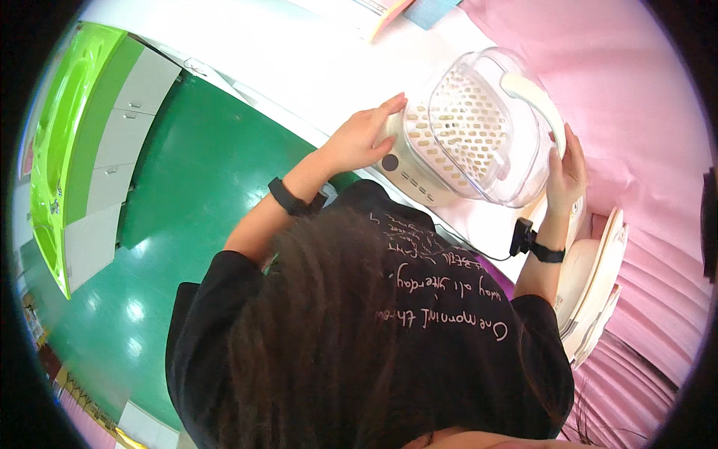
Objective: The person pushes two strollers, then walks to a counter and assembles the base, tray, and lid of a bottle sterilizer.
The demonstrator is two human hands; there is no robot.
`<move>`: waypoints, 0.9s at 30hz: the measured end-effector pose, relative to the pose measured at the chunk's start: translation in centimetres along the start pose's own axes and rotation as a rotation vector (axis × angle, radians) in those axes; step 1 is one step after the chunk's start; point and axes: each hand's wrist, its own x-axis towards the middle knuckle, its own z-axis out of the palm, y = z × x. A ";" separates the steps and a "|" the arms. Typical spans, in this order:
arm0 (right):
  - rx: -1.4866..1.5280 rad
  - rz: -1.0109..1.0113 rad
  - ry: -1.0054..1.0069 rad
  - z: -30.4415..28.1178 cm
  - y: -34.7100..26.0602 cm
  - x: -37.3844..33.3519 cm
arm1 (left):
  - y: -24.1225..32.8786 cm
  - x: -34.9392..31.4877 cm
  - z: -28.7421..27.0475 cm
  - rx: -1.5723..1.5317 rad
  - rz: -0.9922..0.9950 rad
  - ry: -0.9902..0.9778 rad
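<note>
A white countertop appliance, shaped like a steamer or bottle sterilizer, stands on the white table. It has a round dark button and a row of small marks on its front. On top sits a clear plastic cover with a curved white handle; a white slotted tray shows through it. My left hand grips the left side of the appliance, thumb near the button. At the right side my right hand holds the cover's edge beside the handle's lower end; some fingertips are hidden.
The white table runs along a pink curtain. Cream-coloured panels or a chair-like piece stand at the right. A blue item lies at the far edge. Across the green floor is a lime-green sink unit with white cabinets.
</note>
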 end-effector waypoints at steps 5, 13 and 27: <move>-0.236 -0.015 -0.046 0.0 -1.0 0.1 | -0.1 -0.2 -0.4 0.128 0.136 0.015; -0.445 -0.015 0.020 0.2 -0.8 -0.5 | -0.6 0.3 0.1 0.184 0.139 0.050; -0.658 -0.074 0.070 0.7 -1.8 -0.1 | -0.4 2.7 -0.9 0.219 0.011 -0.065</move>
